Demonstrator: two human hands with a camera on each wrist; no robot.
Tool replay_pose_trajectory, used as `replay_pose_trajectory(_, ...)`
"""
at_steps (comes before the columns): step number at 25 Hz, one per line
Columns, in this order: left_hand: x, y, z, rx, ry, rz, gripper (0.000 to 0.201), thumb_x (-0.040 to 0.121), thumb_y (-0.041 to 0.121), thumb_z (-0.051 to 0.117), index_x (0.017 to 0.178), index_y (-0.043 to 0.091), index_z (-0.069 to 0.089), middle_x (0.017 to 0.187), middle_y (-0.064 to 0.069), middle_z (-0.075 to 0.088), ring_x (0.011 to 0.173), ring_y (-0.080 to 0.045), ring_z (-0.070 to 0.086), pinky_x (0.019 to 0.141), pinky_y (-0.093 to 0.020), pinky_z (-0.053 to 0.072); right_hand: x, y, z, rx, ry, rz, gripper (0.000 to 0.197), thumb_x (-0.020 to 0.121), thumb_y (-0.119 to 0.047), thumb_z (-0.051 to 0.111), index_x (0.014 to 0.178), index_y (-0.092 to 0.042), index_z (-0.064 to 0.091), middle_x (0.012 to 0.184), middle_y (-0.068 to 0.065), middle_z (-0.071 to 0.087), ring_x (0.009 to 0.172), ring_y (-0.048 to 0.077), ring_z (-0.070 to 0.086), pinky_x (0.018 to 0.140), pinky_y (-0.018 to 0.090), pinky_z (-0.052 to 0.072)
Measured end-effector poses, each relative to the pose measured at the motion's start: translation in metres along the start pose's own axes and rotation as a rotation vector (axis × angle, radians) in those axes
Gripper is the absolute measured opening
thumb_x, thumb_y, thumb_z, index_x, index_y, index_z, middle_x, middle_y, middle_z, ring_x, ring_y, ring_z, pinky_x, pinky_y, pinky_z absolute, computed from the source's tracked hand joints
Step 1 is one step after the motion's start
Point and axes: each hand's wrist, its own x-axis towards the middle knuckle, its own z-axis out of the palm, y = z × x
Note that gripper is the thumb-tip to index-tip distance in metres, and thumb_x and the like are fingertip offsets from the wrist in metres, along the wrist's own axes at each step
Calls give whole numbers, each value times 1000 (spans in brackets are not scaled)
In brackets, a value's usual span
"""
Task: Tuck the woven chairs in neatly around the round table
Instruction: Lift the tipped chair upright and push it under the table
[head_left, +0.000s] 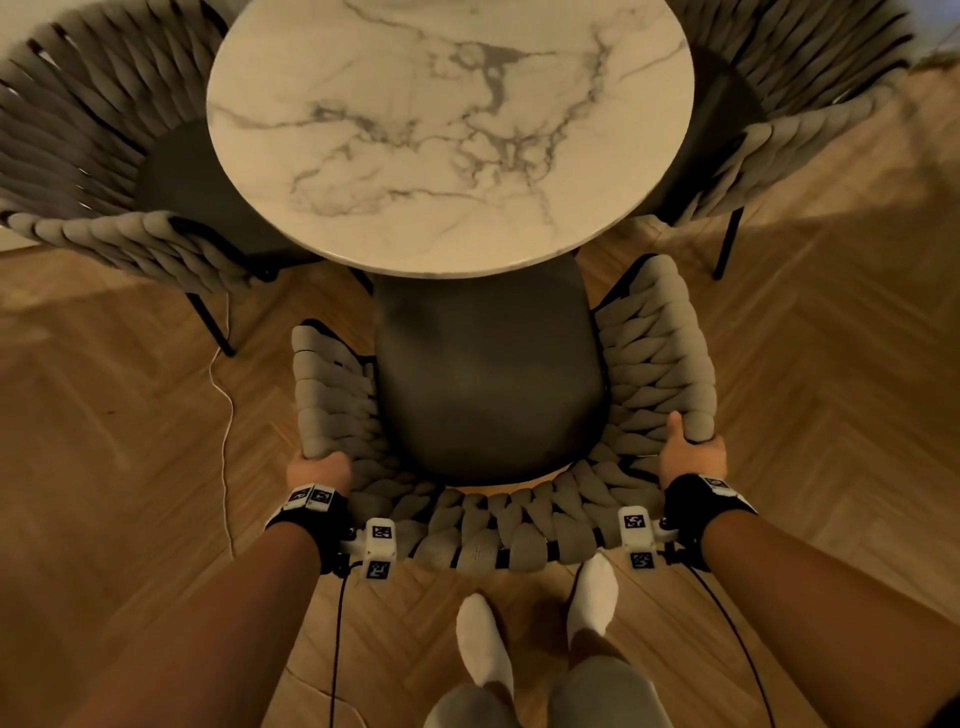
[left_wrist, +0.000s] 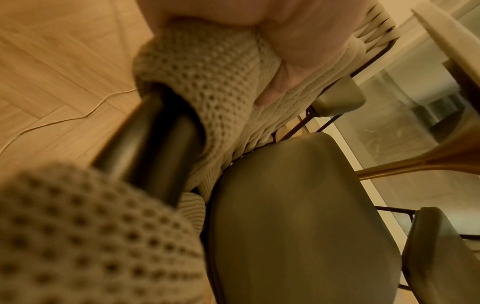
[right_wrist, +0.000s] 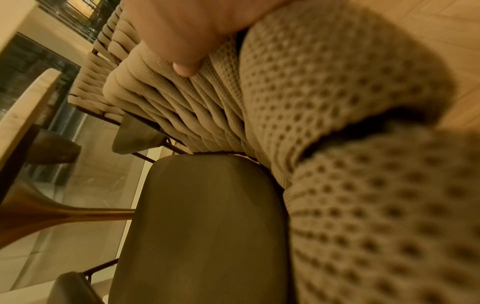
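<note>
Near beige rope-woven chair with dark padded seat facing round white marble-top table, seat front just under rim. Left hand and right hand clenched round woven armrest ends, symmetric grip likely for straight push inward.

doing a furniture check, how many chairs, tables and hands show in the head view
chairs: 3 (near chair, left chair, right chair)
tables: 1 (table)
hands: 2 (left hand, right hand), both gripping the near chair
total: 6
</note>
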Motion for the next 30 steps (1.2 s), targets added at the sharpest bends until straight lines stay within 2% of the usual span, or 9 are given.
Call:
replay_pose_trajectory(3,-1,-7,-1,-14,-25,62,55,86,9,67,137,4,49,133,-22,59,122,-43,57,96,-45,49,-3,-1,-5,-19,-14,-22,66,90,-55,58,140,-15,41,132,23,57,114,47,57,92,51,45)
replay_pose_trajectory(6,-17,-16,-3,-86,-1,148,81,82,15,72,149,30,30,138,-14,57,121,-39,57,101,-48,48,-7,0,-8,-26,-57,-67,60,94,-47,57,142,-19,36,131,25,57,113,47,57,90,52,46)
replay_pose_trajectory(8,-25,-22,-4,-65,-17,197,81,85,13,66,150,39,25,140,-12,56,121,-38,57,102,-49,48,-7,4,-12,-48,-67,-59,59,94,-46,58,141,-17,37,130,26,57,112,48,57,88,51,46)
replay_pose_trajectory(14,-34,-36,1,-87,-26,228,78,88,8,59,152,37,24,140,-13,56,122,-38,57,101,-45,46,-9,18,-26,-85,-43,-35,56,96,-45,56,139,-14,38,129,28,56,110,50,57,81,50,45)
replay_pose_trajectory(20,-27,-23,13,-155,-23,228,73,90,3,54,151,31,27,137,-13,58,123,-35,56,98,-39,44,2,-3,-18,-108,-32,-73,59,96,-47,55,141,-14,36,131,27,55,112,51,56,86,55,48)
replay_pose_trajectory(23,-21,-20,20,-165,24,228,73,87,1,54,150,30,31,133,-13,60,120,-34,58,95,-37,45,9,-13,-11,-133,-10,-83,60,95,-49,56,140,-14,38,130,27,56,110,51,57,89,58,50)
replay_pose_trajectory(27,-23,-17,20,-186,51,233,70,88,2,56,148,29,36,128,-13,62,116,-32,59,89,-36,44,8,-11,-9,-161,-8,-75,62,95,-49,55,142,-13,35,130,29,55,110,52,57,84,56,48)
replay_pose_trajectory(30,-28,-19,20,-188,58,240,70,88,0,56,149,28,35,130,-15,62,118,-35,59,89,-35,44,7,-10,-12,-161,-11,-88,61,95,-51,54,139,-13,36,128,29,56,109,52,57,86,58,50)
